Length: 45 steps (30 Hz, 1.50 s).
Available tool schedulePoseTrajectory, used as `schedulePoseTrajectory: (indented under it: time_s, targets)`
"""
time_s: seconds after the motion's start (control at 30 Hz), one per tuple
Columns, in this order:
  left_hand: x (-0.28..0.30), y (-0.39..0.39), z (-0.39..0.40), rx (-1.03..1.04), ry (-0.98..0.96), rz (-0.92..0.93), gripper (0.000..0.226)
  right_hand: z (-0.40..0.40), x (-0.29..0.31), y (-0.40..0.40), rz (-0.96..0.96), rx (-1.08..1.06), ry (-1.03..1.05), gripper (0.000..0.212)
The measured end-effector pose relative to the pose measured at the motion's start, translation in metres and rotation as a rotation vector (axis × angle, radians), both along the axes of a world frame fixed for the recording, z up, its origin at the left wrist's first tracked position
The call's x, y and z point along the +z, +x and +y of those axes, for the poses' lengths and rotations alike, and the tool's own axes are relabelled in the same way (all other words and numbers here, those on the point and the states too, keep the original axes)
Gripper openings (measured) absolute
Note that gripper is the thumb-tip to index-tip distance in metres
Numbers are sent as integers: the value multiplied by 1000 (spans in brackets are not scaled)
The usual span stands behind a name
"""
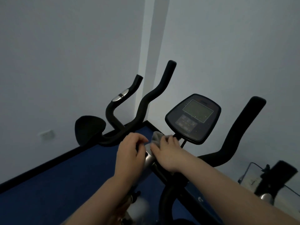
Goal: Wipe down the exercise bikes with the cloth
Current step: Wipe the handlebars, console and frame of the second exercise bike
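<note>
An exercise bike stands right in front of me, with black curved handlebars and a dark console that has a greenish screen. A small grey cloth lies bunched against the bar stem below the console. My right hand presses on the cloth, fingers spread over it. My left hand is just to its left, fingers curled on the silver stem of the handlebar. Part of the cloth is hidden under my right hand.
A second black handlebar with a chrome band and a rounded black pad rise at the left. Blue floor meets pale walls at a black skirting. A wire frame and a dark piece of equipment stand at the right.
</note>
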<state>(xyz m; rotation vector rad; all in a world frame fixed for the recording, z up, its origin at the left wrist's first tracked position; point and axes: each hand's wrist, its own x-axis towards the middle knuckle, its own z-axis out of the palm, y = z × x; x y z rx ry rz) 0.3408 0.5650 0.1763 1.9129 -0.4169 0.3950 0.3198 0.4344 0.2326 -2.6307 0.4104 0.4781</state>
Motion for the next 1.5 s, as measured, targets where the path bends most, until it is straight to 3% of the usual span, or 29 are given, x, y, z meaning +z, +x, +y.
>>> schedulePoseTrajectory:
  time_s: [0.17, 0.23, 0.43, 0.5, 0.67, 0.77, 0.9, 1.1, 1.17, 1.27, 1.37, 1.43, 1.5]
  targets:
    - [-11, 2, 1, 27, -85, 50, 37, 11, -10, -16, -8, 90, -125, 40]
    - [-9, 2, 1, 7, -88, 70, 37, 14, -4, -7, -9, 35, -138, 44]
    - [-9, 4, 2, -33, -80, 67, 36, 19, -2, -28, -158, 247, -162, 53]
    - [-9, 2, 1, -35, -78, 64, 34, 8, 1, -20, -186, 138, -93, 42]
    - [-8, 3, 2, -44, -93, 69, 32, 16, -1, -19, -300, 103, -17, 42]
    - [-7, 3, 2, -46, -89, 89, 34, -12, 15, -16, -321, -101, 259, 35]
    - [4, 8, 0, -94, 69, 28, 28, -64, 40, -5, -472, -306, 330, 21]
    - [37, 26, -36, -142, 296, 12, 18, -123, 63, 57, -884, -308, -154, 16]
    - [34, 30, -45, -153, 380, 61, 21, -124, 47, 79, -805, -174, -265, 22]
    - [23, 31, -46, -141, 451, 62, 22, -115, -3, 90, -452, 211, -488, 49]
    - [22, 29, -44, -115, 482, 41, 21, -132, -14, 76, -240, 515, -587, 60]
    - [22, 29, -44, -118, 506, 46, 21, -151, -5, 69, -137, 585, -650, 63]
    - [21, 30, -44, -113, 513, 62, 21, -157, 7, 80, -141, 442, -678, 64]
